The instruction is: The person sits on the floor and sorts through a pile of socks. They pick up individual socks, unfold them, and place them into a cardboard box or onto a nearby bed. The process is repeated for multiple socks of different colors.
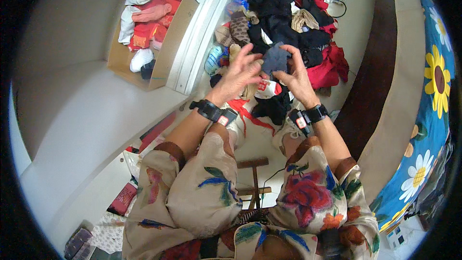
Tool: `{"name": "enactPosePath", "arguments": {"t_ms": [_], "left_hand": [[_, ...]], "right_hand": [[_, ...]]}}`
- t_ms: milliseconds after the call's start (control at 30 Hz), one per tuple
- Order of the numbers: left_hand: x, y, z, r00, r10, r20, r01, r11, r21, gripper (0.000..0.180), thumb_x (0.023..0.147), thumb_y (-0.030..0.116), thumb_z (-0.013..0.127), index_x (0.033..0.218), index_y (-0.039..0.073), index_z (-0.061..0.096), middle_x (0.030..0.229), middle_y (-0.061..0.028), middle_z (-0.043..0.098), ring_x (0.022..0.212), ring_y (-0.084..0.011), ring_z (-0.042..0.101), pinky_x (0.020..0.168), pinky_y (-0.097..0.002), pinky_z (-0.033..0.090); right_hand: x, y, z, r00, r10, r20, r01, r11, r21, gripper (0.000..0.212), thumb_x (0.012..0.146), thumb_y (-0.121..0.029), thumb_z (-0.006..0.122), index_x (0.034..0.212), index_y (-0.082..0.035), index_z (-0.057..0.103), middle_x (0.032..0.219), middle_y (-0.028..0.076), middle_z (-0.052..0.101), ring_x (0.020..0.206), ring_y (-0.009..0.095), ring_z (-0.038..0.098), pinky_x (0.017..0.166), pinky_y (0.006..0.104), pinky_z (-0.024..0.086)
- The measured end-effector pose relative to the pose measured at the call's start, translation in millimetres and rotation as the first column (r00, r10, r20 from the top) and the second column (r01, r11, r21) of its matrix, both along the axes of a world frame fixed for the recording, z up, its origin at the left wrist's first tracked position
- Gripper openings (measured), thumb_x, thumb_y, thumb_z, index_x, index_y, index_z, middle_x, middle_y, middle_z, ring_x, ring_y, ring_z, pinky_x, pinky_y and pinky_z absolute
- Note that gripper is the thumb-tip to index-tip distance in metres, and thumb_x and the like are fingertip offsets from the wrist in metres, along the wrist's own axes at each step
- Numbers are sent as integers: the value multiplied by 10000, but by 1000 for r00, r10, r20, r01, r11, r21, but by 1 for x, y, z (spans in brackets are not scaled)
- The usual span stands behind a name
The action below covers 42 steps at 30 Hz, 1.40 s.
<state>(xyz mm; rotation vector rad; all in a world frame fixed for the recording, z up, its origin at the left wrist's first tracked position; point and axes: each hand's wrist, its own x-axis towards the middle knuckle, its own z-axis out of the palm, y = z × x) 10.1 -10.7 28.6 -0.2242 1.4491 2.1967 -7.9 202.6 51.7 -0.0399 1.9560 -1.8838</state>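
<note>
My left hand (240,71) and my right hand (294,73) are raised side by side over a heap of socks and small clothes (284,14) on the floor. Between them they hold a dark grey-blue sock (275,58), pinched at its edges by the fingertips of both hands. Each wrist carries a black band with a small device. Just below the hands lie a white sock with a red patch (263,87) and a black garment (274,108). A red cloth (329,67) lies to the right of my right hand.
A cardboard box (166,53) with folded red, pink and white socks stands at the upper left beside a white ledge. A flowered blue bedcover (435,96) runs along the right. A small wooden stool (253,183) is between my knees.
</note>
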Motion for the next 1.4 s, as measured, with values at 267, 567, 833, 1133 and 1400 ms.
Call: {"name": "enactPosePath", "arguments": {"t_ms": [267, 567, 833, 1133, 1400], "left_hand": [[-5, 11, 17, 999, 43, -22, -47, 974, -221, 370, 917, 117, 659, 1246, 16, 522, 1093, -54, 586, 935, -104, 581, 760, -262, 531], [3, 14, 21, 987, 160, 26, -161, 986, 38, 319, 965, 145, 601, 1263, 59, 526, 1092, -48, 593, 951, -111, 589, 753, -280, 550], [8, 6, 9, 991, 129, -32, -132, 984, -120, 270, 977, 103, 569, 1235, 61, 498, 1032, -37, 610, 922, -99, 589, 781, -252, 503], [7, 14, 23, 988, 79, -134, -97, 986, -134, 435, 873, -25, 641, 1268, 22, 465, 1072, -71, 620, 974, -130, 602, 863, -278, 516], [3, 13, 15, 991, 118, -58, -125, 982, -143, 364, 900, -15, 581, 1242, 42, 467, 1087, -74, 604, 996, -130, 585, 868, -294, 513]], "right_hand": [[10, -11, 12, 986, -8, 165, 39, 982, -184, 514, 853, -7, 677, 1316, -86, 466, 1178, 50, 537, 1003, 111, 556, 877, 271, 479], [11, -14, 0, 950, -180, 254, 255, 917, -305, 370, 823, 72, 672, 1138, -70, 538, 1020, 1, 592, 895, 100, 592, 792, 258, 526], [11, -3, -4, 904, -304, 301, 415, 796, -441, 293, 843, 99, 623, 1027, -89, 493, 951, 42, 603, 784, 122, 625, 641, 280, 588], [12, -7, -2, 924, -256, 284, 364, 816, -449, 297, 835, 111, 613, 1019, -86, 486, 963, 34, 592, 810, 109, 620, 672, 261, 572], [15, -5, -9, 906, -216, 363, 385, 776, -499, 252, 821, 101, 629, 961, -72, 510, 913, 22, 593, 771, 118, 611, 692, 258, 523]]}}
